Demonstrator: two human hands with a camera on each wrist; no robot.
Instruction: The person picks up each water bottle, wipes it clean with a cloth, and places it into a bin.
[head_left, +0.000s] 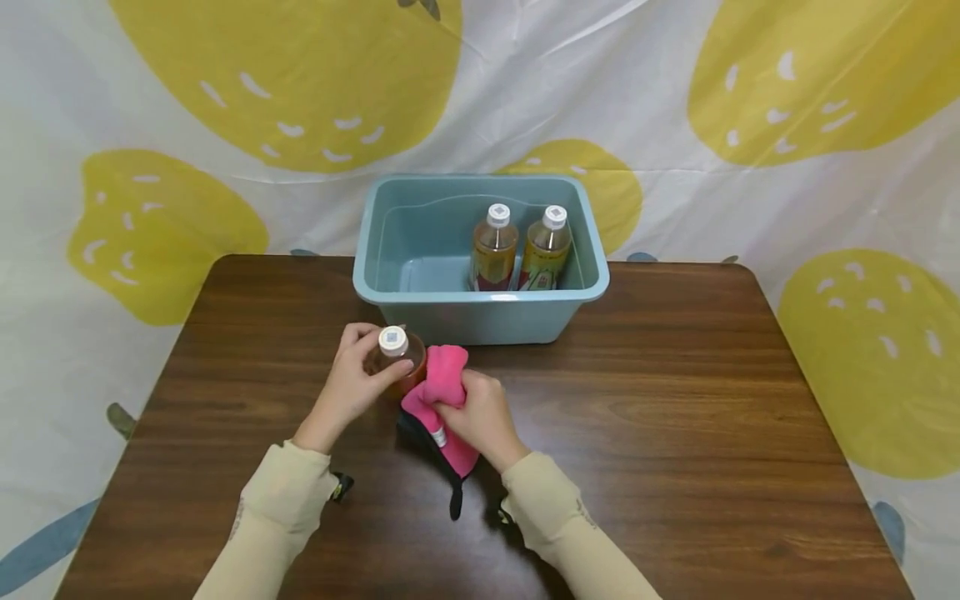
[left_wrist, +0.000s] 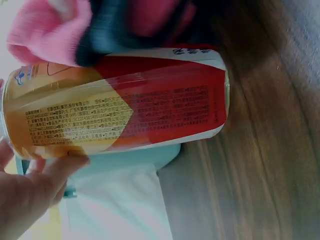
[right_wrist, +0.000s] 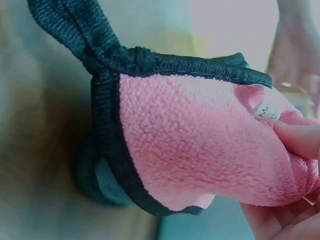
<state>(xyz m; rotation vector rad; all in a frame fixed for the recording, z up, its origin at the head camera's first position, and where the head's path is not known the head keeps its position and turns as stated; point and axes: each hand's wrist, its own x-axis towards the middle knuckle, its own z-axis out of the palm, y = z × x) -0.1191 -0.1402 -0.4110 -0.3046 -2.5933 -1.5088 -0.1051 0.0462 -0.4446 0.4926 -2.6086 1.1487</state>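
Observation:
My left hand (head_left: 347, 385) grips the upper part of a plastic bottle (head_left: 393, 341) with a white cap, thumb on one side and fingers on the other. In the left wrist view, its red and yellow label (left_wrist: 125, 107) carries rows of small print. My right hand (head_left: 483, 419) clutches a bunched pink cloth (head_left: 446, 372) with black edging and a hanging loop, close against the bottle's right side. The right wrist view shows the fuzzy cloth (right_wrist: 185, 135) pinched between thumb and fingers. I cannot tell whether the bottle's base touches the table.
A blue-green plastic bin (head_left: 480, 321) stands at the back of the brown wooden table (head_left: 675, 433), just beyond my hands. Inside its right half two capped bottles stand upright, one bottle (head_left: 495, 250) beside another bottle (head_left: 546, 250). Behind hangs a yellow-patterned white curtain (head_left: 315, 200).

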